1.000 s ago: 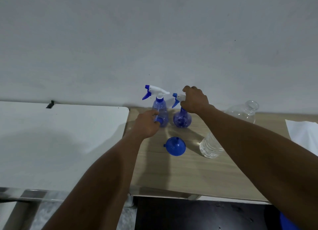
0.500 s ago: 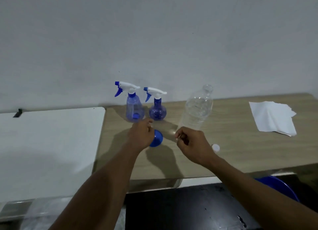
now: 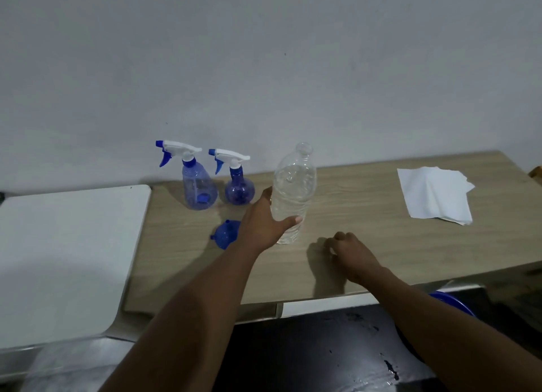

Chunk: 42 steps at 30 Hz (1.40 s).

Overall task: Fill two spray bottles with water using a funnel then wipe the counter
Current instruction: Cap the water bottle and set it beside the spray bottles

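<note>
Two blue spray bottles with white trigger heads stand at the back of the wooden counter [image 3: 366, 215]: a taller one [image 3: 199, 186] and a round one [image 3: 239, 190]. In front of them a blue funnel [image 3: 224, 236] lies on its side. My left hand [image 3: 261, 224] is wrapped around the lower half of an uncapped clear water bottle [image 3: 293, 186], which stands upright. To the right of that bottle my right hand [image 3: 352, 255] rests on the counter with its fingers curled down; whatever is under them is hidden.
A folded white paper towel [image 3: 434, 195] lies at the right end of the counter. A white tabletop [image 3: 67, 245] adjoins the counter on the left. Below the front edge are a blue basin rim [image 3: 451, 302] and a dark wet floor.
My left hand left the funnel and took hold of the clear bottle. My right hand slid right onto the spot where a small white cap lay; the cap is no longer visible.
</note>
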Each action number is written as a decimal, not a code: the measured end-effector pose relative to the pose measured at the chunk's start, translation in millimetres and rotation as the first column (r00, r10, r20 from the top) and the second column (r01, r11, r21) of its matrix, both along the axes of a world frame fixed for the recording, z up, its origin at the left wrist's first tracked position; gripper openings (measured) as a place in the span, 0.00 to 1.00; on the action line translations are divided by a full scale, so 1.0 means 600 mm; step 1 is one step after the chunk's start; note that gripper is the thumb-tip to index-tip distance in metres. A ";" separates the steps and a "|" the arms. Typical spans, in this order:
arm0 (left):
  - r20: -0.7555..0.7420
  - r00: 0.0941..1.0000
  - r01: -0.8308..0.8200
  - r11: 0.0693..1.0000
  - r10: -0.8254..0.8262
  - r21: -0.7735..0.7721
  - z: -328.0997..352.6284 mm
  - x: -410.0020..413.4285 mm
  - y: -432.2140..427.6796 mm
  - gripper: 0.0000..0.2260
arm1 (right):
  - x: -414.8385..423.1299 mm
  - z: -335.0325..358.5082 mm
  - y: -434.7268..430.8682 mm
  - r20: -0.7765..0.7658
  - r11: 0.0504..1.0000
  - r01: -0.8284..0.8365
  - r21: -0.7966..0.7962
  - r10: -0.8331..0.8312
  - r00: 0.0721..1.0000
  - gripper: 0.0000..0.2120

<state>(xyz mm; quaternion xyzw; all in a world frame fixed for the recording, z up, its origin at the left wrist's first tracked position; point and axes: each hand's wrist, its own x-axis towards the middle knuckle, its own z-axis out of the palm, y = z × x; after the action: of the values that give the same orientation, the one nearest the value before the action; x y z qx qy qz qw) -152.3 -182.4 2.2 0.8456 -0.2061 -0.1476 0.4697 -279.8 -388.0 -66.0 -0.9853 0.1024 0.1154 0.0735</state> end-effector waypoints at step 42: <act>-0.029 0.992 -0.126 0.992 0.126 0.031 0.002 -0.020 -0.015 0.34 | 0.145 0.401 0.024 0.565 0.860 -0.497 0.118 0.354 0.746 0.14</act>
<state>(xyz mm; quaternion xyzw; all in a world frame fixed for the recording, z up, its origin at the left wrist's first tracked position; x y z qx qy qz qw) -164.4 -191.2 3.2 0.8612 -0.1428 -0.1338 0.4691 -192.8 -373.7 174.8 -0.9567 -0.1671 -0.1316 0.1988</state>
